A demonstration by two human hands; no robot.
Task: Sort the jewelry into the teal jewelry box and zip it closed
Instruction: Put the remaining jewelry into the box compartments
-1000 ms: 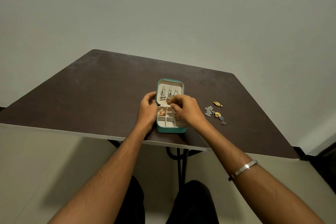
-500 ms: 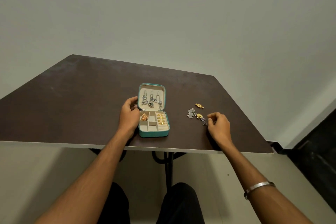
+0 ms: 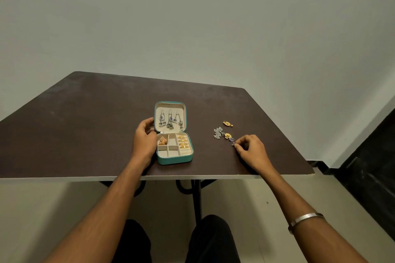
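Pinching at the nearest loose piece, the right hand (image 3: pixel 251 149) has thumb and forefinger tips closed on a small purple-silver earring (image 3: pixel 233 142) that lies on the dark table (image 3: pixel 85 126); whether it is lifted off the surface cannot be told. The left hand (image 3: pixel 143 141) grips the left edge of the teal jewelry box (image 3: pixel 174 159) at the hinge line, fingers curled against the upright lid (image 3: pixel 170 105).

The box sits open near the table's front edge. Three silver dangle earrings (image 3: pixel 170 121) hang in the lid. Gold rings (image 3: pixel 183 142) fill the right-hand ring rolls, an orange-gold piece (image 3: pixel 162 140) lies in the rear left compartment, and the middle and front compartments look empty.

Loose pieces to the right of the box, well apart from it: a silver-blue cluster (image 3: pixel 218 133), a yellow flower stud (image 3: pixel 227 135) and a gold earring (image 3: pixel 227 123).

Handling judgement: the earring is probably very light, rigid, with thin posts or links that bend or snag. Best taken by the solid body with a fingertip pinch, not by the hook. It may slide on the smooth tabletop, and neighbouring pieces, lying almost touching, may drag along. The box looks light, so steadying it makes sense.
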